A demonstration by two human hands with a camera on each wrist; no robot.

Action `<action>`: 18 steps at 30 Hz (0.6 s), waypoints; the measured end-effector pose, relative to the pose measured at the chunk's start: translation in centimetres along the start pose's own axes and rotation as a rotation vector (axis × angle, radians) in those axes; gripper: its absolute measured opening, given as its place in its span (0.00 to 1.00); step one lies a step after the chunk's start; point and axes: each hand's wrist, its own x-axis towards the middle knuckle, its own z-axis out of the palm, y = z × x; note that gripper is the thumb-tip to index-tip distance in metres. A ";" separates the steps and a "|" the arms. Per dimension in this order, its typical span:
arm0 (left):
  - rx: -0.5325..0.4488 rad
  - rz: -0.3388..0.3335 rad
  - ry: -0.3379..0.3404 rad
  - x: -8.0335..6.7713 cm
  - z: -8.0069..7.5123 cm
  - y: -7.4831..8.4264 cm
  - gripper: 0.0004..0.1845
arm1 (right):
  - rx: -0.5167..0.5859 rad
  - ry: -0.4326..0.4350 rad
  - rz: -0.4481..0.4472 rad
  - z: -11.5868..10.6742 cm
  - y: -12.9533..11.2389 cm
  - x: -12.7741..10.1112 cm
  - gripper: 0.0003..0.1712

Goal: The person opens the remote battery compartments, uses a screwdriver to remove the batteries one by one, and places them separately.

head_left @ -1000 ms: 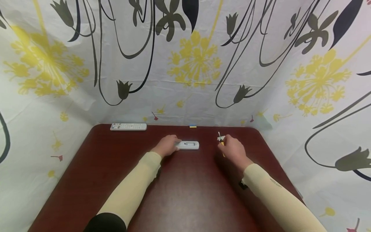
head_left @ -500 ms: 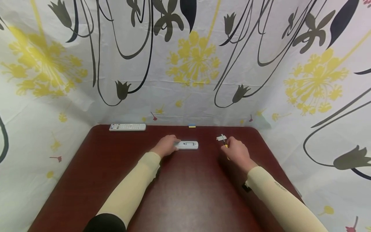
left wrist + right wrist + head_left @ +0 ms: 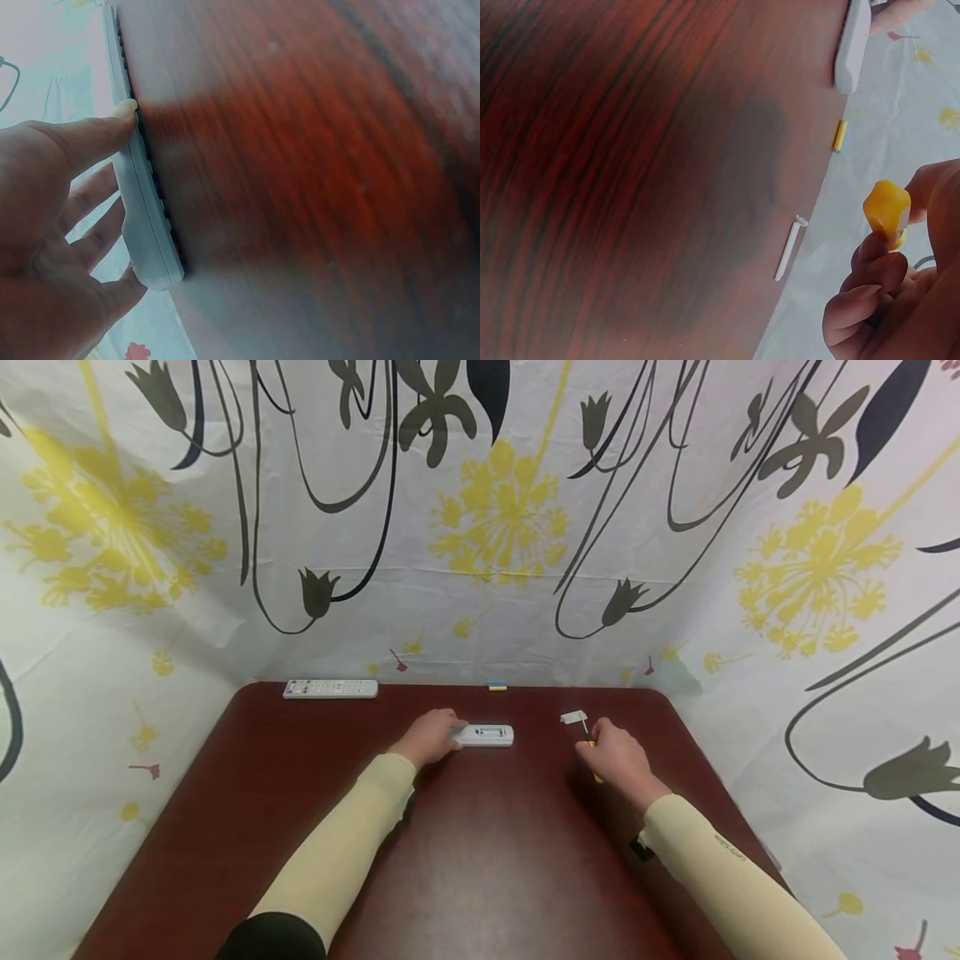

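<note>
My left hand (image 3: 431,737) grips the left end of a white remote control (image 3: 491,736), which lies back up on the table with its battery compartment uncovered. In the left wrist view the thumb (image 3: 124,120) presses one long side of the remote (image 3: 146,202) while the fingers hold the other. My right hand (image 3: 621,758) holds a screwdriver by its yellow handle (image 3: 887,206), its thin shaft (image 3: 586,727) pointing away from me. Just beyond the tip lies a small white battery cover (image 3: 573,717), seen edge-on in the right wrist view.
A second white remote (image 3: 330,689), buttons up, lies at the back left of the dark red table (image 3: 480,860). Small blue and yellow batteries (image 3: 497,687) sit at the back edge. A patterned cloth (image 3: 360,527) hangs around the back and sides.
My right hand has moved right and slightly toward me with the screwdriver, away from the battery cover, which now shows fully. The left hand and its remote have stayed in place.
</note>
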 end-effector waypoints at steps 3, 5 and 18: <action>-0.003 -0.002 0.002 0.0 0.0 -0.1 0.26 | 0.002 -0.005 0.000 0.1 0.1 0.0 0.20; -0.008 -0.006 0.002 0.1 0.1 -0.1 0.26 | 0.007 -0.009 -0.002 0.2 0.2 0.0 0.20; -0.041 -0.014 0.001 0.2 0.2 -0.3 0.26 | -0.016 0.016 -0.016 1.3 1.6 0.1 0.19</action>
